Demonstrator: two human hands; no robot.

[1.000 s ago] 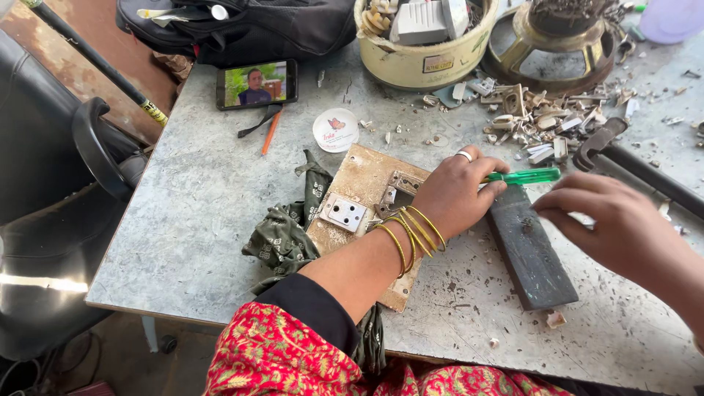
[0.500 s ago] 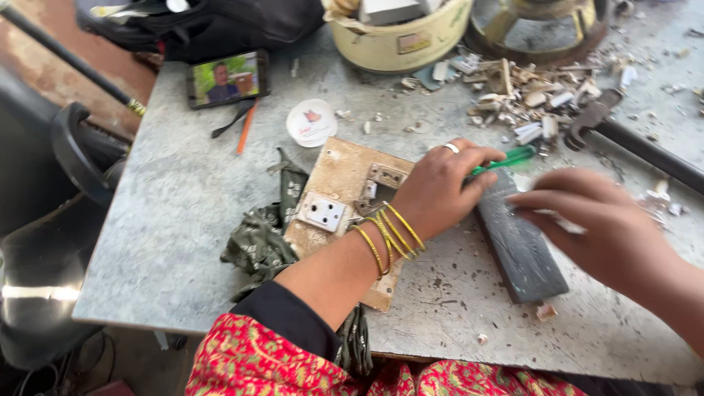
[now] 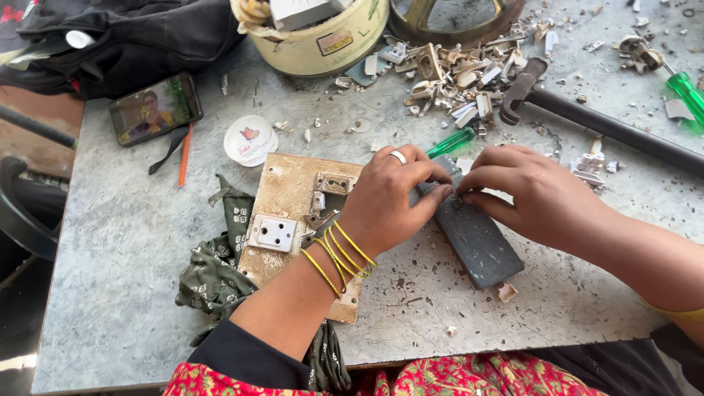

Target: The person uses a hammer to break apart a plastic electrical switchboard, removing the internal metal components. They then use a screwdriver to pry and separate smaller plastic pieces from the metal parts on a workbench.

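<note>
The ringed left hand (image 3: 392,194) and the right hand (image 3: 532,194) met, fingertips pinched together over the upper end of a dark flat metal block (image 3: 477,238) on the grey table (image 3: 125,242); whatever they clamped was hidden, and a green-handled screwdriver (image 3: 451,142) showed partly behind

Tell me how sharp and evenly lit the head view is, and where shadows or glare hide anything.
Head view: even daylight, sharp over the left hand, right hand and dark flat block; soft shadows only under the hands, hiding whatever the fingertips pinch; no strong glare on the grey table; the phone screen is readable; the frame's left edge falls dark.
</note>
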